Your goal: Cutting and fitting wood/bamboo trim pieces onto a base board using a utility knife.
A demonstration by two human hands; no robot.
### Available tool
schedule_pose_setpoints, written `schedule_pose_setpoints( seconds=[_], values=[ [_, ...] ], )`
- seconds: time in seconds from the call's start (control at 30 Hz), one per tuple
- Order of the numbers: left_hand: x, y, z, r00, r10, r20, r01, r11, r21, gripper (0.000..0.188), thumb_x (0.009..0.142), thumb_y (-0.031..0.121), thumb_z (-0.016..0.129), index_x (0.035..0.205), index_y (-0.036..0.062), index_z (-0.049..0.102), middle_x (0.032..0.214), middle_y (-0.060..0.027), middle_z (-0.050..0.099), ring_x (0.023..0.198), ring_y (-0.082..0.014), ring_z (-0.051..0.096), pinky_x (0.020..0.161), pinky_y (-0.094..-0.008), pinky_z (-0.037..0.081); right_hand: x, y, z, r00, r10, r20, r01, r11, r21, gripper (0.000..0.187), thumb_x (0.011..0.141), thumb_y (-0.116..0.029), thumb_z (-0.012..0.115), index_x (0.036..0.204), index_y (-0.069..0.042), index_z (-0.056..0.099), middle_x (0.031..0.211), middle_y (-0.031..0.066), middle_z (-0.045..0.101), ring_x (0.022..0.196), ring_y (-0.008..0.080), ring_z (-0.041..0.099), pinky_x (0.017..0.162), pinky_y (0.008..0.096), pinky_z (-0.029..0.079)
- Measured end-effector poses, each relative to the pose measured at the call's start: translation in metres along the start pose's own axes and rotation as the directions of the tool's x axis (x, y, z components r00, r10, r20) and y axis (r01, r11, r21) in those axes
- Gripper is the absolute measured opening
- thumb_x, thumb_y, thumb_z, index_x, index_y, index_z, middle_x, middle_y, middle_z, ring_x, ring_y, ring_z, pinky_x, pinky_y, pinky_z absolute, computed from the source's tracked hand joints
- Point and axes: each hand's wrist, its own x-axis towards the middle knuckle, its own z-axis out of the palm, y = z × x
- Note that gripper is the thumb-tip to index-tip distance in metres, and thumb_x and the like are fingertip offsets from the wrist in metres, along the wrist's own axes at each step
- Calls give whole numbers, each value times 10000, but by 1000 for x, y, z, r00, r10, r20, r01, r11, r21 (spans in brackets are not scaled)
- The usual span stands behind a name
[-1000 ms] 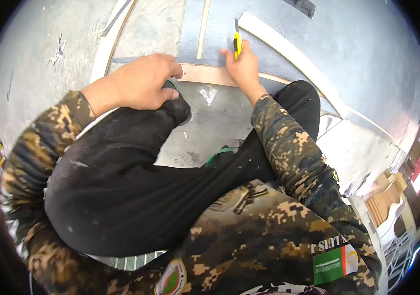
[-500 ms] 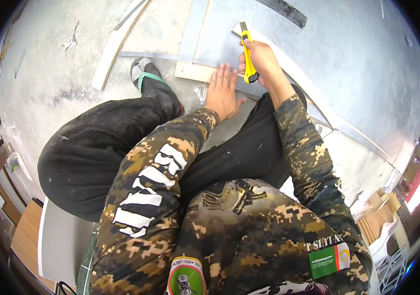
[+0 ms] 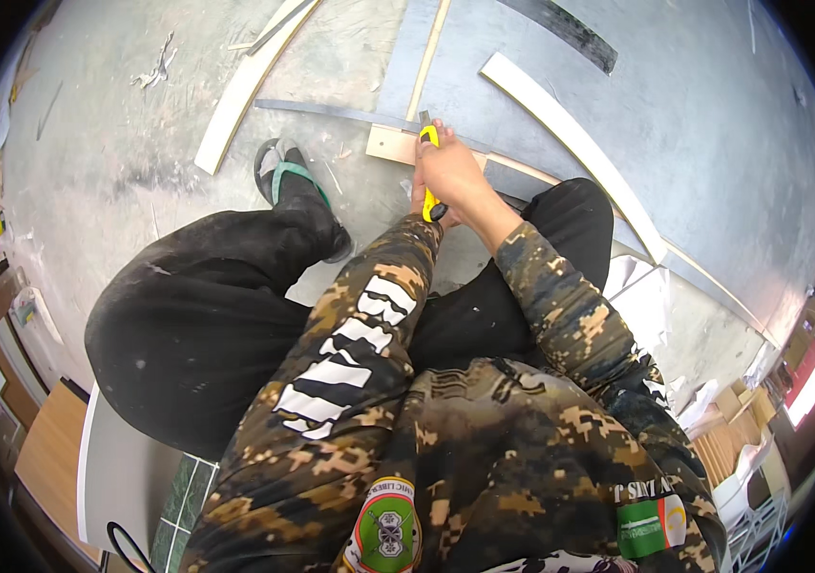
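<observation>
You sit in a camouflage shirt and black trousers, knees bent to left and right, your left sleeve marked with white lettering and angled across your body toward the middle. Your left hand lies mostly hidden beneath the right (the view does not tell whether it grips anything). Over it, your right hand is closed around a yellow utility knife, its blade out and pointing to the far side. To the left, your foot shows in a sandal with a green strap, flat on the grey floor. Just beyond your hands, and partly covered by them, a pale wooden strip lies crosswise, a small dark hole near its left end. A thin grey strip runs from its far edge out to the left. Farther off, a curved pale piece slants over a blue-grey surface on the right, and another pale piece lies on the left. Farthest, a dark strip rests at the upper right.
</observation>
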Motion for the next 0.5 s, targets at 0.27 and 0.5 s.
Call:
schedule_pose_setpoints(
  seconds=[0.27, 0.5],
  values=[
    [74, 28, 42, 982, -146, 118, 137, 988, 77, 893, 946, 533, 455, 1524, -112, 239, 1618, -329, 168, 1530, -446, 131, 1248, -513, 141, -14, -54, -27, 994, -95, -52, 61, 887, -458, 408, 872, -99, 534, 1158, 176, 632, 1372, 383, 527, 1403, 463, 432, 1201, 569, 291],
    [165, 52, 86, 951, -227, 210, 195, 967, 164, 975, 941, 604, 442, 1543, -117, 181, 1632, -330, 117, 1539, -444, 85, 1254, -503, 105, -6, -59, -22, 995, 36, -96, -50, 987, -155, 442, 915, -149, 474, 1227, 129, 617, 1453, 325, 494, 1455, 400, 386, 1242, 468, 253]
  ],
)
